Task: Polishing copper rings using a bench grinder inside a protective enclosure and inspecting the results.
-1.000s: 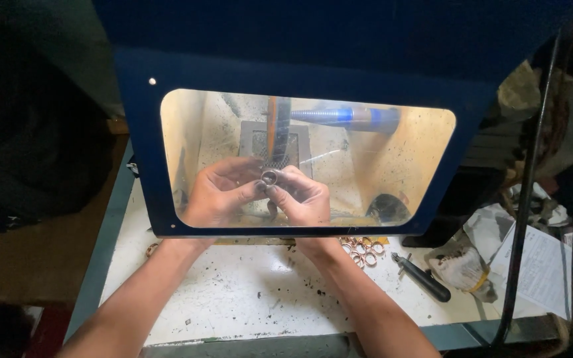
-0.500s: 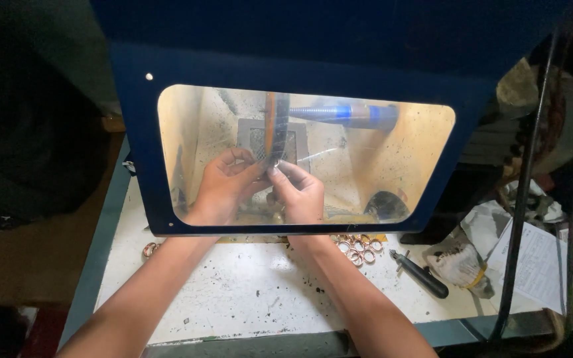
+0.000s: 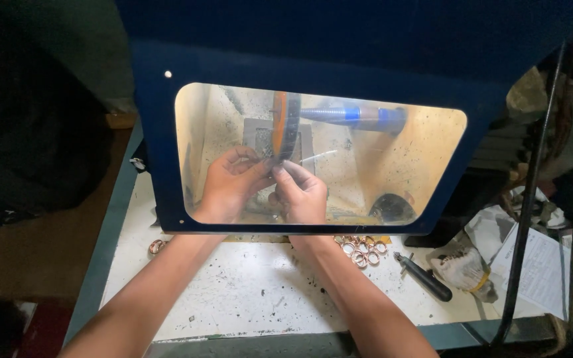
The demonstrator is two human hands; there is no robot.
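your left hand [image 3: 230, 182] and right hand [image 3: 300, 192] are rising since a moment ago, fingers clamped on a small piece [image 3: 274, 166], now pressing against the wheel [image 3: 285, 126].

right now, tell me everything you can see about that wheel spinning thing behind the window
The wheel is a thin disc seen nearly edge-on, standing upright inside the lit box behind the clear window. Its rim looks dark, with an orange face on its left side. A blue shaft runs out horizontally from it to the right. Whether it is turning cannot be told. The left hand and right hand meet just below its lower edge, fingers pinching something small and hard to make out against or very near the rim.
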